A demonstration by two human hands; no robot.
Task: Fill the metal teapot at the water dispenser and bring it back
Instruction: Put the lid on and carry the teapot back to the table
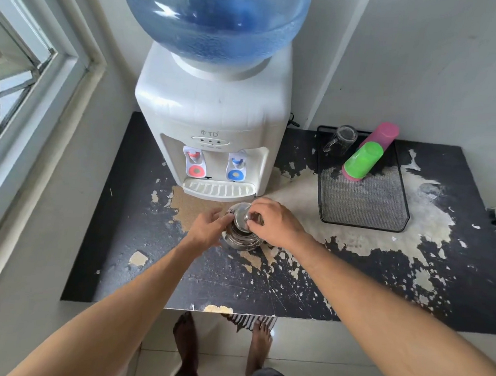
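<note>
The metal teapot [241, 239] stands on the worn black table [145, 268], just in front of the drip tray [218, 189] of the white water dispenser [211, 116]. My right hand [276, 222] pinches the knob of the teapot's lid [240, 215], which sits tilted over the pot's mouth. My left hand [209, 229] holds the pot's left side, with its fingers reaching to the rim. The dispenser has a red tap [194, 162] on the left and a blue tap [236, 167] on the right. A large blue water bottle [213, 16] sits on top.
A black mesh tray [364, 203] stands at the right of the dispenser, holding a glass mug [341, 138], a green cup [361, 159] and a pink cup [383, 136]. A window [14, 86] is at the left. My bare feet [219, 348] stand on tiles below the table edge.
</note>
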